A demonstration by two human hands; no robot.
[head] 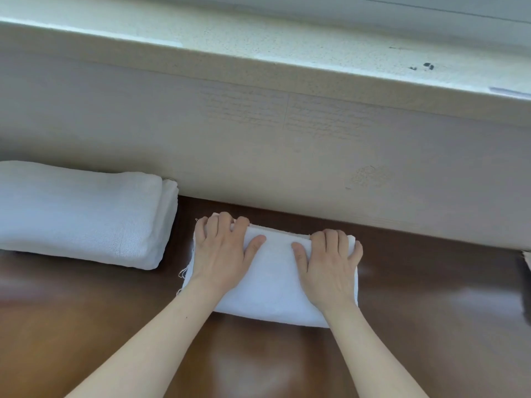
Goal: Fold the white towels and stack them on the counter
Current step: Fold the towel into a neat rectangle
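Observation:
A small folded white towel (pixel 273 282) lies on the dark brown counter (pixel 115 326), close to the back wall. My left hand (pixel 224 251) rests flat on the towel's left half, fingers curled over its far edge. My right hand (pixel 330 262) presses on the right half the same way, fingers over the far edge. A stack of folded white towels (pixel 80 214) sits at the left, against the wall, a short gap away from the small towel.
A pale wall panel (pixel 287 145) rises behind the counter, topped by a speckled ledge (pixel 258 44). A dark object (pixel 527 282) shows at the right edge of the counter.

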